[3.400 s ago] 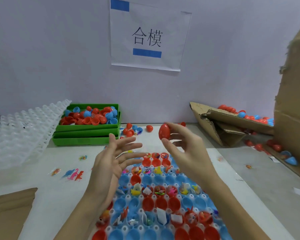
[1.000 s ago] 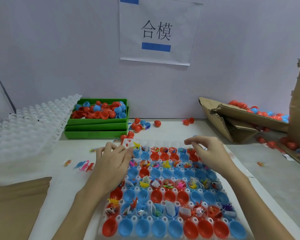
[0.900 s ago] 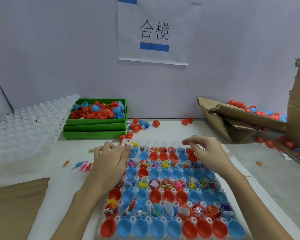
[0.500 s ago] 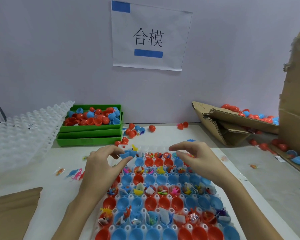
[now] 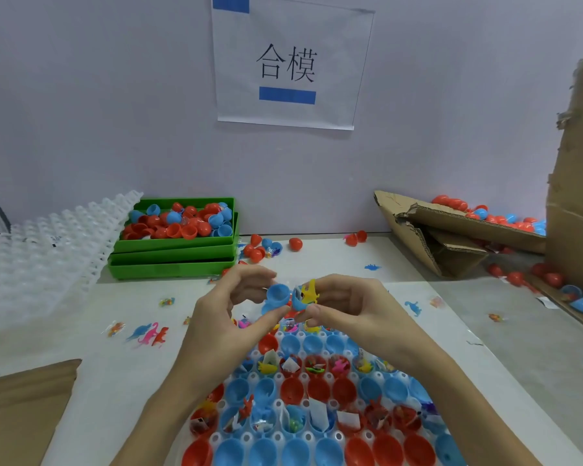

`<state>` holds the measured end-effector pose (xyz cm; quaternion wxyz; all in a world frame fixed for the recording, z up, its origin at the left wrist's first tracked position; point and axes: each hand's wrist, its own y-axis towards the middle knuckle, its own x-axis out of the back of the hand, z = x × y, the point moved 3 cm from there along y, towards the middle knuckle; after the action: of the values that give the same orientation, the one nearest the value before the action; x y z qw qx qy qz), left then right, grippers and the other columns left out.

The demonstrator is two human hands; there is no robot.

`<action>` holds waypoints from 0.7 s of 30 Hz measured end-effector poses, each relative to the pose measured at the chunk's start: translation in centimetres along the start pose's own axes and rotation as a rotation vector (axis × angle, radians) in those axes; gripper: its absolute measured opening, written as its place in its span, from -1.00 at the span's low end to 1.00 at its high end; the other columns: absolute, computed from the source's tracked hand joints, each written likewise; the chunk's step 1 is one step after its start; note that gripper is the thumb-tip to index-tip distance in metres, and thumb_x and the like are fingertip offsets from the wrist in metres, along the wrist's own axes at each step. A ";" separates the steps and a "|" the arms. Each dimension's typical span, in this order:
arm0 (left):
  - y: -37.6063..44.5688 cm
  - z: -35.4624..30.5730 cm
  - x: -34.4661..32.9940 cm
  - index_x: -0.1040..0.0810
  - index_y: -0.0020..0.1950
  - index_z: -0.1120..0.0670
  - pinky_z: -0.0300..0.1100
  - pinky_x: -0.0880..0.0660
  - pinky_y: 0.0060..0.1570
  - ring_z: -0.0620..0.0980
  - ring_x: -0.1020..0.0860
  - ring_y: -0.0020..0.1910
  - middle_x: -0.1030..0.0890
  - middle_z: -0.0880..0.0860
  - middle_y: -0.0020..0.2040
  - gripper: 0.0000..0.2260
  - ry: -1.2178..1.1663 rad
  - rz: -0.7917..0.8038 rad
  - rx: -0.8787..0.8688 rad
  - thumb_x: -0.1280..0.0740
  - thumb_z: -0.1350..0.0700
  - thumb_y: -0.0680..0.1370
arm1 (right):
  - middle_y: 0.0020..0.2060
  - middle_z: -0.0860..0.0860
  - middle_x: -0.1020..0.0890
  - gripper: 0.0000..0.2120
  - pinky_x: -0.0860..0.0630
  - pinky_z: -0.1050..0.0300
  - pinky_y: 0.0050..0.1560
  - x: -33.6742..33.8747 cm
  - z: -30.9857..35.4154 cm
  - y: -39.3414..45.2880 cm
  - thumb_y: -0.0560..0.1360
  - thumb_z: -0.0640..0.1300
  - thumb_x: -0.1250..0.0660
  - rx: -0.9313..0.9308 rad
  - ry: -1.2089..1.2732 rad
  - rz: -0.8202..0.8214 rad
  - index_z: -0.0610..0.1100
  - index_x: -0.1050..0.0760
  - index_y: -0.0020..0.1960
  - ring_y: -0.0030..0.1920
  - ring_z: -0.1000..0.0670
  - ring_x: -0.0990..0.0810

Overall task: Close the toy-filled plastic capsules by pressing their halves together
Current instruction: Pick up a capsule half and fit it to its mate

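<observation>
Holding one blue capsule half (image 5: 277, 295) between thumb and curled fingers, the left hand (image 5: 229, 317) turns its round back toward the camera. Just beside it, the right hand (image 5: 347, 307) pinches the other blue half (image 5: 297, 301), with a yellow toy (image 5: 309, 292) sticking out of it. The two smooth plastic cups nearly touch, side by side, lined up left to right, above the white tray (image 5: 303, 378) of red and blue cups. Far left lie bumpy clear trays (image 5: 41, 257) and two stacked green bins (image 5: 175, 255).
</observation>
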<state>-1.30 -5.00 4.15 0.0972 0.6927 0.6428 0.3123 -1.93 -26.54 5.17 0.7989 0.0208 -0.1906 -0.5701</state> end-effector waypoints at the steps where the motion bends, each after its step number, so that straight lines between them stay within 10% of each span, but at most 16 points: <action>1: 0.0 0.0 0.1 -0.64 0.19 -0.09 -0.34 -0.57 0.08 -0.10 -0.66 0.12 -0.70 -0.19 0.07 -0.65 -0.005 0.001 0.008 -0.58 0.03 0.44 | 0.03 -0.05 -0.76 -0.76 -0.65 0.13 0.13 0.1 0.0 0.0 0.57 -0.10 -0.46 0.003 -0.017 -0.008 -0.16 -0.64 0.20 0.05 -0.05 -0.75; 17: -0.3 -0.9 -1.2 -0.63 0.36 -0.06 -0.48 -0.49 -0.07 -0.05 -0.66 0.05 -0.60 -0.06 0.18 -0.61 0.038 0.102 -0.095 -0.48 0.19 0.56 | -0.10 0.13 -0.62 -0.76 -0.63 0.10 -0.01 -0.6 0.3 -0.4 0.58 -0.03 -0.45 0.127 -0.426 -0.147 0.07 -0.63 0.24 -0.08 0.02 -0.63; 21: -0.3 -1.0 -1.1 -0.64 0.31 -0.02 -0.23 -0.62 0.14 0.04 -0.68 0.16 -0.64 -0.06 0.21 -0.67 -0.039 0.100 -0.084 -0.47 0.13 0.55 | -0.09 0.14 -0.61 -0.76 -0.63 0.13 0.00 -0.8 0.6 -0.4 0.57 -0.01 -0.45 0.141 -0.423 -0.176 0.05 -0.64 0.23 -0.06 0.03 -0.62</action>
<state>-2.04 -6.25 4.43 0.1230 0.7252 0.5919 0.3297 -2.72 -25.88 5.35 0.6849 -0.0269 -0.3903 -0.6147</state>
